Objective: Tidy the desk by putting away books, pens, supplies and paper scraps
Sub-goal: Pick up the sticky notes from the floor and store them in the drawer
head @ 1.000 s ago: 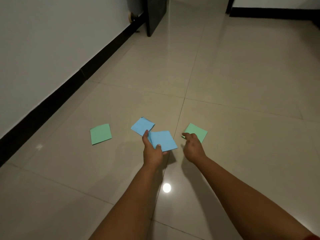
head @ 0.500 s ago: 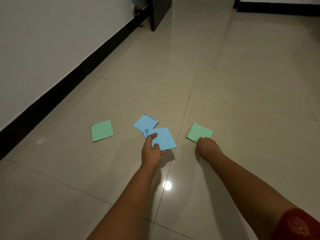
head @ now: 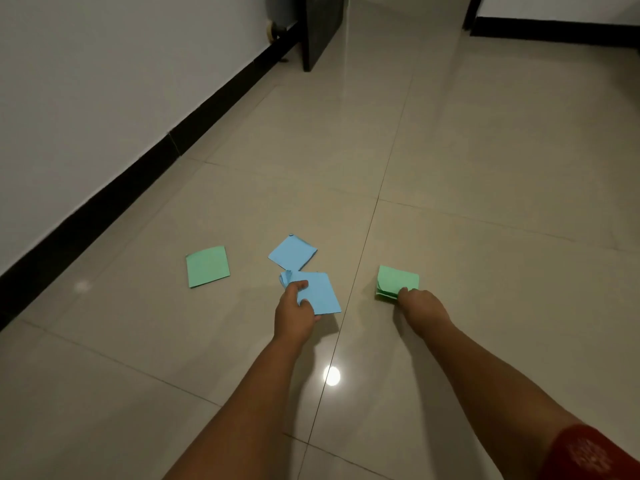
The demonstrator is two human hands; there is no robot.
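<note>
A blue paper square (head: 320, 295) is held in the left hand (head: 297, 315), with the thumb laid over its upper left part and the fingers curled beneath its lower edge; the top left corner of the sheet is crumpled beside the thumb. The sheet is lifted off the floor (head: 485, 168), as shown by the shadow cast below it. The right hand (head: 423, 304) is set at the near edge of a green paper stack (head: 396, 280), whose lower sheets are bent upward where the fingertips are pressed against them; the fingers are curled on that edge, though how firmly the stack is pinched cannot be told. Just beyond the left hand, a second blue paper (head: 293, 252) is seen lying flat on the floor, nearly touching the held sheet. Further to the left, well apart from both hands, a green paper (head: 207, 267) is laid flat on the tiles. A red sleeve (head: 588, 455) is seen on the right arm. A white wall (head: 104, 81) with a black skirting board (head: 156, 161) is seen along the left, and a dark furniture leg (head: 320, 29) is stood at the far end.
</note>
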